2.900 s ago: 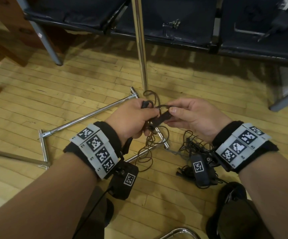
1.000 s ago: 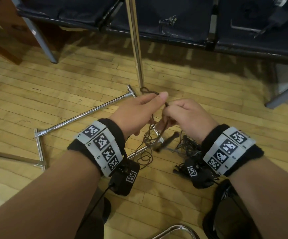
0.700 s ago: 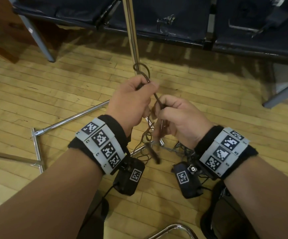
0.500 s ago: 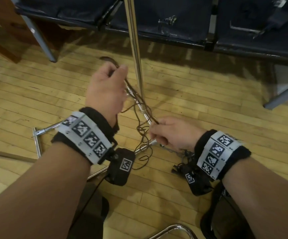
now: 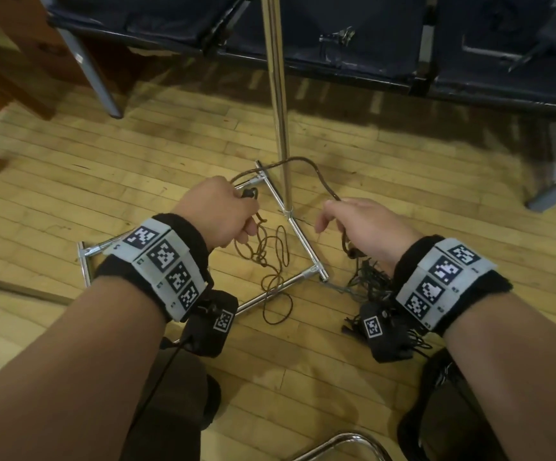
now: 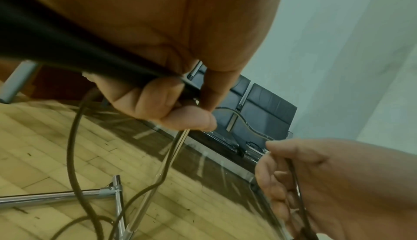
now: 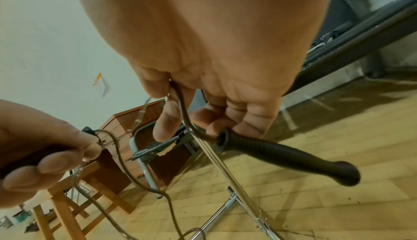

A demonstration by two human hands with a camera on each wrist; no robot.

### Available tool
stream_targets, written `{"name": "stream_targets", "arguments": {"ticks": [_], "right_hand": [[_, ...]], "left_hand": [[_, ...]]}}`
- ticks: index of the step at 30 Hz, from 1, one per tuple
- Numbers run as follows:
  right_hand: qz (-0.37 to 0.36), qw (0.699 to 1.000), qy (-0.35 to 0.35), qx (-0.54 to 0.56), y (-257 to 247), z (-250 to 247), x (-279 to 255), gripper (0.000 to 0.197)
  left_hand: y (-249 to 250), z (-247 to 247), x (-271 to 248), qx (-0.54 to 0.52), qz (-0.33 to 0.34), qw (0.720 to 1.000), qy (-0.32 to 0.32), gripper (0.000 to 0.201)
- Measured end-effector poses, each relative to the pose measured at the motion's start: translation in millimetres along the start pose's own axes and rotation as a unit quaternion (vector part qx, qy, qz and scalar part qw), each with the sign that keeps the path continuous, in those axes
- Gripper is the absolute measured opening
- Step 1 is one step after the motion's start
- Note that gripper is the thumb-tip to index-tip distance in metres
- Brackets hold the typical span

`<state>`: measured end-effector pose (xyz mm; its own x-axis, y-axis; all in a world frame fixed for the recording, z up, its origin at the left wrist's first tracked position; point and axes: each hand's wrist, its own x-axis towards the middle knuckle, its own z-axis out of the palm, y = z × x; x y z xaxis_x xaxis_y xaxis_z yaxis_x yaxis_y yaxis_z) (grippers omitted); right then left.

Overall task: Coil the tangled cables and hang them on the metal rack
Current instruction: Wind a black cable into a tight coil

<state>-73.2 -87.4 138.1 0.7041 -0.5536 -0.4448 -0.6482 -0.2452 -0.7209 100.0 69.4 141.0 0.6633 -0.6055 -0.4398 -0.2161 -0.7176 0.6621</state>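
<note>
A person's left hand [image 5: 218, 212] is gripping one end of a thin brown braided cable [image 5: 271, 257], whose loose tangle is lying on the wooden floor across the chrome tubular metal rack [image 5: 299, 234]. The right hand [image 5: 364, 227] is pinching the cable near its ribbed black plug [image 7: 286, 156]. Both fists are held apart at the same height, the strand arching between them. Coiling appears to be barely starting; a second heap of thin black cables [image 5: 368, 281] is waiting untouched, and nothing is hanging yet.
</note>
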Motion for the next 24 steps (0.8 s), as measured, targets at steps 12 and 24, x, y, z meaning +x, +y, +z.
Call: {"name": "stream_targets", "arguments": {"ticks": [12,24], "right_hand": [[0.054,0.890,-0.038,0.451,-20,7,-10,0.036],[0.018,0.802,-0.053,0.595,-21,1,-9,0.021]], "left_hand": [[13,26,-13,-0.207,0.092,0.963,-0.147,0.024],[17,48,-8,-0.185,0.131,0.972,-0.063,0.031]]}}
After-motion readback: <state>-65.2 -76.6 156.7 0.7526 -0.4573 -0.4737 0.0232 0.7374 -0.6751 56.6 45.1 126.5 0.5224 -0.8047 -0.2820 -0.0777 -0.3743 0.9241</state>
